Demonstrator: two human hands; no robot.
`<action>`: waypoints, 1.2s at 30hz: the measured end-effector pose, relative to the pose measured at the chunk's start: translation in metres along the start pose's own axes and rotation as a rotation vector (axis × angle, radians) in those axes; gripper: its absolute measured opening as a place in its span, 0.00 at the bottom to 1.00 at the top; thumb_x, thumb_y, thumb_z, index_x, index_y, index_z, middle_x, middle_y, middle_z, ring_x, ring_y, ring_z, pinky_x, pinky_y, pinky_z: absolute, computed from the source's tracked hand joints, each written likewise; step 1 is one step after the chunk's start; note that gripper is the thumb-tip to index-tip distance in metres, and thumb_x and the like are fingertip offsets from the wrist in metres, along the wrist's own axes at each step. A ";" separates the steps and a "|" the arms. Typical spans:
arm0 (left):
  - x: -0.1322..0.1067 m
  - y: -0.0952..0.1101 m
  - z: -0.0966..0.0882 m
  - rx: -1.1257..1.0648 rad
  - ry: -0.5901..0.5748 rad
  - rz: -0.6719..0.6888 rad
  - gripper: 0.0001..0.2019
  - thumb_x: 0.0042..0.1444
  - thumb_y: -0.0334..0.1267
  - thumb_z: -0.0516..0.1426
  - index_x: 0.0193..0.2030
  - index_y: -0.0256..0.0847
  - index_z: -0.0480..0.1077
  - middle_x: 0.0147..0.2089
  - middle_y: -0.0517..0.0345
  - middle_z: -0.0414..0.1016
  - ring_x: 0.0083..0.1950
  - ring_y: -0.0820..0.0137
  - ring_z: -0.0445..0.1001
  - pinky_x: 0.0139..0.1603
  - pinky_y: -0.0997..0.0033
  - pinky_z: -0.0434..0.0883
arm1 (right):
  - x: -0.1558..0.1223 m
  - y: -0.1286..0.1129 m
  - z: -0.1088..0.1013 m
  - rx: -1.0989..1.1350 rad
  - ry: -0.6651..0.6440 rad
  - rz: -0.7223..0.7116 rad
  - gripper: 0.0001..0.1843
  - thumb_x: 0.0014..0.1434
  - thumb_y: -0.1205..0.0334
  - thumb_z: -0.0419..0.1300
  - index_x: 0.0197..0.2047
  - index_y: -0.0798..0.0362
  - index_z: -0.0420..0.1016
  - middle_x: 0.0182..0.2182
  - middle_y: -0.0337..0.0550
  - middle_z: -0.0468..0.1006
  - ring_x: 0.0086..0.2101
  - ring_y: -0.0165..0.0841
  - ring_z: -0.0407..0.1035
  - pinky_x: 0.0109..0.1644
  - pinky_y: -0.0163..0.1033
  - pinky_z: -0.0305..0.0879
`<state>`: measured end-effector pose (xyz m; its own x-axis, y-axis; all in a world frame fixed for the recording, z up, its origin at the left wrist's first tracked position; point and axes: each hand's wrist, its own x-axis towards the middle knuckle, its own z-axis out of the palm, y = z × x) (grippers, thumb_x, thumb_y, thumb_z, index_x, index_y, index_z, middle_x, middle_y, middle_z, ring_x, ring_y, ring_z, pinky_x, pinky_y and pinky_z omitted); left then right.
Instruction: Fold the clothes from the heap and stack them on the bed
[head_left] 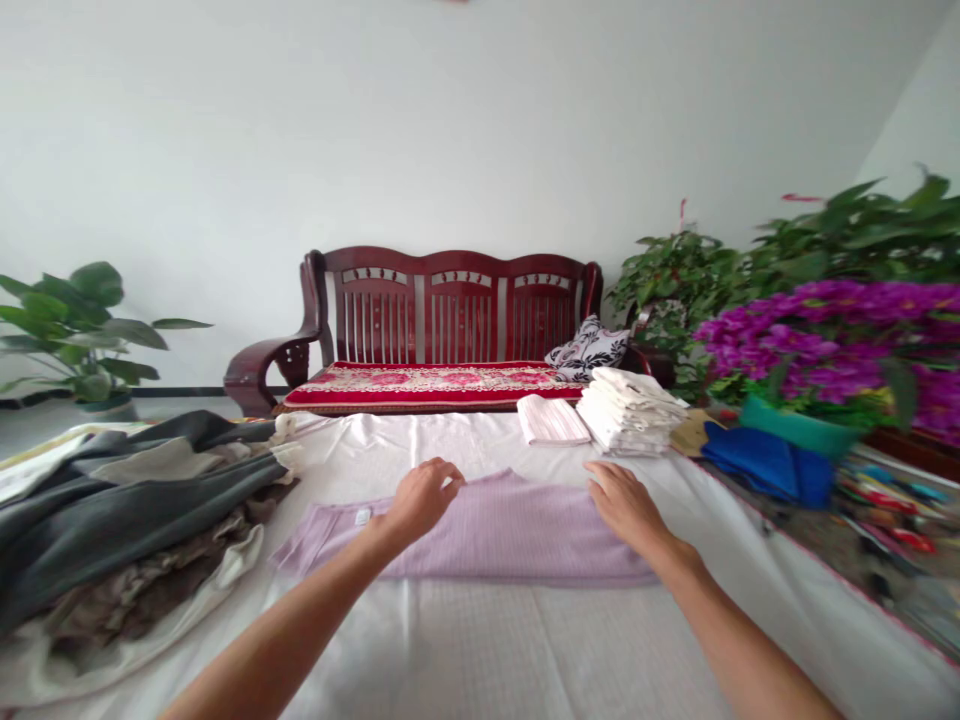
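A lilac ribbed garment lies folded lengthwise on the white cloth in front of me, with a small white label near its left end. Over its upper edge, left of the middle, is my left hand, fingers bent and the thumb a little apart from them, gripping nothing that I can see. At the garment's right part rests my right hand, its fingers stretched forward and loosely spread. Whether the fingertips press on the fabric is hard to tell.
A heap of dark and pale clothes covers the left side. Beyond the garment are a stack of folded white clothes and one folded pale piece. Blue cloth and purple flowers stand right. A wooden bench is behind.
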<state>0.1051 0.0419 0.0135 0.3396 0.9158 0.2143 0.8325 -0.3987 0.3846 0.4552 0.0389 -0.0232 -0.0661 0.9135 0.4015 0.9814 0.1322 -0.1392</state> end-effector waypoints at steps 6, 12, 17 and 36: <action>0.058 0.042 0.040 0.152 -0.046 -0.162 0.20 0.69 0.46 0.48 0.48 0.40 0.79 0.52 0.43 0.79 0.56 0.55 0.75 0.54 0.60 0.68 | -0.017 0.002 0.023 -0.160 0.002 0.094 0.23 0.68 0.63 0.46 0.60 0.55 0.73 0.57 0.52 0.77 0.59 0.44 0.67 0.62 0.48 0.60; 0.077 0.052 0.059 0.171 -0.085 -0.158 0.23 0.67 0.53 0.49 0.44 0.41 0.81 0.50 0.43 0.81 0.57 0.51 0.74 0.57 0.55 0.66 | -0.023 0.000 0.024 -0.129 -0.038 0.078 0.20 0.68 0.62 0.48 0.57 0.51 0.75 0.56 0.50 0.78 0.58 0.43 0.67 0.61 0.48 0.59; 0.085 0.050 0.067 0.135 -0.152 -0.184 0.25 0.66 0.54 0.48 0.37 0.44 0.83 0.44 0.46 0.84 0.51 0.53 0.79 0.53 0.58 0.68 | -0.023 -0.003 0.023 -0.108 -0.042 0.083 0.19 0.67 0.62 0.49 0.56 0.51 0.76 0.55 0.49 0.78 0.58 0.42 0.67 0.62 0.48 0.57; 0.058 0.039 0.087 0.112 0.128 0.105 0.17 0.64 0.30 0.53 0.57 0.45 0.75 0.57 0.51 0.76 0.60 0.60 0.71 0.68 0.55 0.61 | -0.027 -0.005 0.022 -0.297 -0.084 0.178 0.29 0.70 0.50 0.45 0.67 0.52 0.67 0.67 0.51 0.67 0.68 0.49 0.52 0.70 0.61 0.43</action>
<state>0.1952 0.0840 -0.0369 0.3750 0.8531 0.3629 0.8411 -0.4776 0.2537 0.4478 0.0223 -0.0534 0.1081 0.9421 0.3173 0.9876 -0.1383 0.0741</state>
